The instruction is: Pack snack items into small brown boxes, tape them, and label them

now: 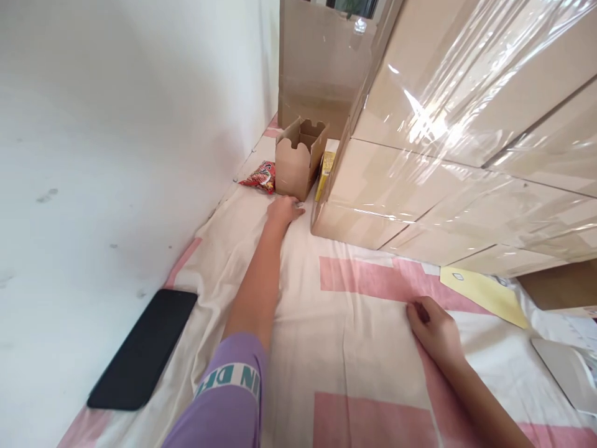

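Observation:
My left hand [284, 210] reaches forward along the cloth to the front foot of a small open-topped cardboard box [293, 165] with notched upper edges. Its fingers are stretched out beside the box's lower edge; whether they touch it, I cannot tell. Left of the box lies a red snack packet [261, 177], and a yellow carton [326, 171] stands at its right. My right hand [436, 330] rests on the pink and white cloth [373, 348] with curled fingers and thumb closed into a loop. Nothing shows in it.
Large cardboard boxes wrapped in clear film [443, 162] rise along the right side. A white wall [116, 124] bounds the left. A black phone [144, 348] lies by the wall. A yellow paper tag [485, 295] lies right of centre. Another large carton [321, 68] stands behind.

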Demonstrator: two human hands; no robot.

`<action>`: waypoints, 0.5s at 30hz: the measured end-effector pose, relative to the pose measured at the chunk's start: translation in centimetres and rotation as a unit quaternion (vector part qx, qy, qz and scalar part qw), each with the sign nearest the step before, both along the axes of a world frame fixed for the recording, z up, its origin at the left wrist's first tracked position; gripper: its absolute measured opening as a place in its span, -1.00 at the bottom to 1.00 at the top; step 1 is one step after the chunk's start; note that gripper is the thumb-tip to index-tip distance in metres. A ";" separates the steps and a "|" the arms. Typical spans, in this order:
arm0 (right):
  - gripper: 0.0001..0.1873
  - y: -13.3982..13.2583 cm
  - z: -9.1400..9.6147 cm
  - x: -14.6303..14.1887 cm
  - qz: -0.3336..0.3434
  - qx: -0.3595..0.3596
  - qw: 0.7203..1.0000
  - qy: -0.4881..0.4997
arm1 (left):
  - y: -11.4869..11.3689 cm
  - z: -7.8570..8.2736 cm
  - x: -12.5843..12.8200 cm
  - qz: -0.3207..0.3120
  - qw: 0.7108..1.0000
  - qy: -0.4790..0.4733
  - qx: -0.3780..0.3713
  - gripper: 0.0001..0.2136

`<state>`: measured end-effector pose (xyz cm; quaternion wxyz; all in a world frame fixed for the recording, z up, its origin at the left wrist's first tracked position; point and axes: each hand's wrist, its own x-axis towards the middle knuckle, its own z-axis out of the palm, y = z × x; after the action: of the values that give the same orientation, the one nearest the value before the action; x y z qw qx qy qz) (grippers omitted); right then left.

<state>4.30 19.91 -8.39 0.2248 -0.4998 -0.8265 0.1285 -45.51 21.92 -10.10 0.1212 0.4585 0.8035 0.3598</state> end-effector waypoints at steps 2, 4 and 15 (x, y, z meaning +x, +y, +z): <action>-0.86 0.2 0.0 0.0 0.000 0.010 1.000 0.001 | -0.2 0.6 0.8 0.010 1.000 0.002 -0.012 -0.71; -0.81 0.5 0.1 0.2 0.002 0.010 1.000 0.009 | -0.8 1.9 1.0 0.002 1.000 0.000 -0.027 -0.68; -0.52 0.5 6.5 -12.9 0.175 -0.160 0.958 0.162 | -3.7 14.2 9.1 -0.386 0.899 -0.015 -0.208 -0.83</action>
<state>-8.56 20.44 -1.85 0.2464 -0.3497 -0.8222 0.3755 -36.42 18.21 4.08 0.3549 0.6916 0.6183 0.1162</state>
